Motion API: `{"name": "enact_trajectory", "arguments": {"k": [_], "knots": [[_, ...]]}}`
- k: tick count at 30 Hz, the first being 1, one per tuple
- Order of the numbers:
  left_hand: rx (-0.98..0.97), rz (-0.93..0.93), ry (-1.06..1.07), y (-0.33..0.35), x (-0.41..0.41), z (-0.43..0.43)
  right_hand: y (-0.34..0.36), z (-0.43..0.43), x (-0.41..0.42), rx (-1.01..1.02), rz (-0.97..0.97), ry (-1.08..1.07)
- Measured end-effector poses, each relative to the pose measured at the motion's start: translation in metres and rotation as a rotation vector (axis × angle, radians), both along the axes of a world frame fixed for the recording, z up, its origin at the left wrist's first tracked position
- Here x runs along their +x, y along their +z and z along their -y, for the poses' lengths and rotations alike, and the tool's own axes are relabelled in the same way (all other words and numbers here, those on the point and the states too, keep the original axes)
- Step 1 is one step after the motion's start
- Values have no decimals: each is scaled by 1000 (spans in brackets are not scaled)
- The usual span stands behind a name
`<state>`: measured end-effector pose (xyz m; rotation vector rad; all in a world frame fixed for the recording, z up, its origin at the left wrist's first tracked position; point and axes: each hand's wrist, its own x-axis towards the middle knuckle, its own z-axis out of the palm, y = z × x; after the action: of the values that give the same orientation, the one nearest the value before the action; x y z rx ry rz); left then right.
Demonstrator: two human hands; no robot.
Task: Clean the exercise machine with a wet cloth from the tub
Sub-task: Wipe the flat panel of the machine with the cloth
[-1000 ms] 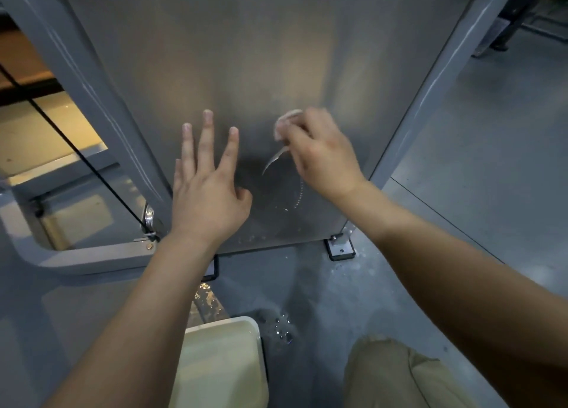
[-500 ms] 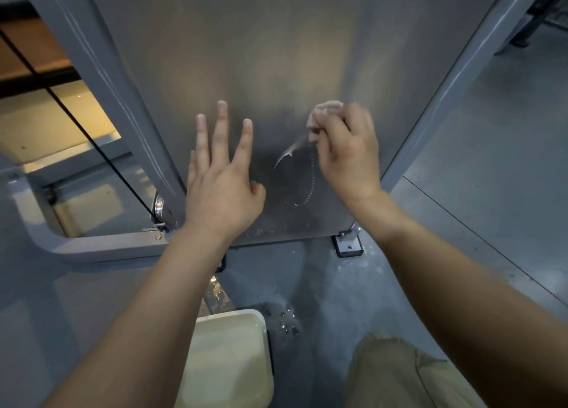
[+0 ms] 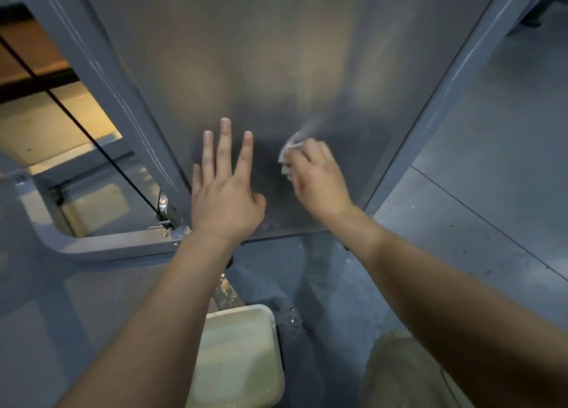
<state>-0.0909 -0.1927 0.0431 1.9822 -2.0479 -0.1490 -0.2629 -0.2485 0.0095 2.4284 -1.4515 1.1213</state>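
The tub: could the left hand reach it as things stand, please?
Probably yes: the left hand lies flat on the panel, holding nothing, and the open tub sits just below that forearm.

The grey floor (image 3: pixel 507 149) shows a thin seam line (image 3: pixel 479 215) and scattered water splashes (image 3: pixel 292 318) lower down.

Brushed metal panel (image 3: pixel 276 54) fills the centre, satin sheen; glossy grey-painted frame (image 3: pixel 116 79) at upper left; soft white cloth (image 3: pixel 287 155), crumpled; smooth pale plastic tub (image 3: pixel 270 318) bottom centre; slick grey floor (image 3: pixel 491 192) at right
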Motion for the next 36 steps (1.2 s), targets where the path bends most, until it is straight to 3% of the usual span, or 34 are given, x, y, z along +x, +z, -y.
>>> {"name": "enact_trajectory", "arguments": {"k": [2,6,8,12,18,24,30,36], "knots": [[5,9,-8,-2,3,1,0,-1,-8,1,-71,46],[-17,62,-25,-12,11,0,23,11,-4,-121,393,-89],[-19,86,-25,-16,15,2,18,13,11,-185,453,-120],[-16,114,-16,-23,16,5,-19,-2,17,-101,169,-33],[-58,151,-28,-33,19,4,8,7,16,-205,386,-85],[-22,188,-18,-33,23,4,-39,-6,25,-4,178,-91],[-1,191,-17,-32,22,3,6,6,26,-243,391,-108],[13,160,6,-32,14,4,-45,-14,30,32,113,-75]]}}
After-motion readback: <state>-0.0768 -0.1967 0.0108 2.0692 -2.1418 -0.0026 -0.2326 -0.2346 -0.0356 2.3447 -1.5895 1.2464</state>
